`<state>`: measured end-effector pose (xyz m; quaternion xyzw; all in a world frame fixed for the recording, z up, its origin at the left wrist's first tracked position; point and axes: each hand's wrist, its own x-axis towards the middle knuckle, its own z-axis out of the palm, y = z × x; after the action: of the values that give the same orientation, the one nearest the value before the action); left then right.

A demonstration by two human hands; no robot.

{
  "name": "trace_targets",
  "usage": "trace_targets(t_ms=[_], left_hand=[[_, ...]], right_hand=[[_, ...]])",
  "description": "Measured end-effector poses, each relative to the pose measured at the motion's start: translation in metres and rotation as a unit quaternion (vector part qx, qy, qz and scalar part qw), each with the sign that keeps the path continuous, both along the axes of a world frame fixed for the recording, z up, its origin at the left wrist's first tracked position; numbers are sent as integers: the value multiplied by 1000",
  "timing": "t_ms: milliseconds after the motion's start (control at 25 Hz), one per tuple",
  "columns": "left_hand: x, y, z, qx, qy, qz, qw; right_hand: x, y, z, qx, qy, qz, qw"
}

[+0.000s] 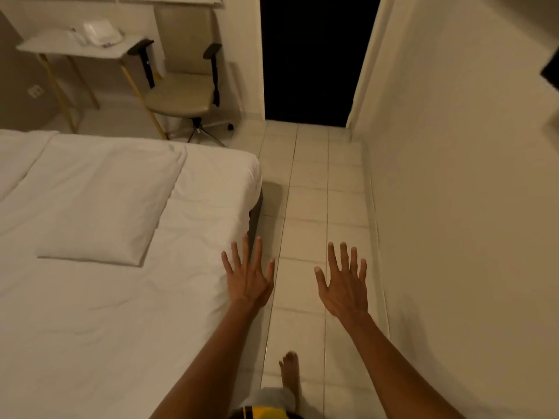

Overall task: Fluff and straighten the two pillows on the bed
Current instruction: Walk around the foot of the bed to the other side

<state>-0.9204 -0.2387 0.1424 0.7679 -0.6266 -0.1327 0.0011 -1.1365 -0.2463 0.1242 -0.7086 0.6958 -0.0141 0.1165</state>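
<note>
A white pillow [102, 198] lies flat on the white bed [106, 322], near its right edge. A second white pillow [18, 158] shows partly at the far left, cut off by the frame. My left hand [249, 276] is held out over the bed's right edge, fingers spread, holding nothing. My right hand [343, 282] hovers over the tiled floor beside the bed, also spread and empty. Both hands are to the right of the near pillow and apart from it.
A narrow tiled aisle [311, 207] runs between the bed and the right wall [453, 176]. A beige office chair [184, 89] and a white desk [78, 46] stand beyond the bed. A dark doorway [311, 55] opens ahead. My bare foot [290, 373] is on the tiles.
</note>
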Motion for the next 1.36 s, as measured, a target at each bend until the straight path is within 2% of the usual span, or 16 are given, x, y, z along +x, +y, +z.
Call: trace_targets(t_ms=[360, 680, 800, 880, 960, 1280, 1360], left_hand=[[15, -169, 3, -16, -3, -39, 999], [20, -348, -24, 9, 15, 27, 999], [17, -419, -20, 31, 52, 55, 997], [7, -474, -13, 36, 39, 51, 997], [-1, -514, -9, 39, 67, 60, 995], [22, -668, -24, 53, 54, 115, 991], [32, -718, -27, 31, 68, 114, 991]], right_hand=[[22, -209, 7, 0, 9, 43, 999], [28, -408, -17, 28, -14, 68, 997], [26, -478, -17, 48, -44, 77, 995], [27, -527, -17, 38, -22, 86, 995], [25, -562, -17, 68, -20, 102, 992], [45, -733, -23, 30, -8, 141, 990], [53, -785, -22, 28, -6, 157, 987]])
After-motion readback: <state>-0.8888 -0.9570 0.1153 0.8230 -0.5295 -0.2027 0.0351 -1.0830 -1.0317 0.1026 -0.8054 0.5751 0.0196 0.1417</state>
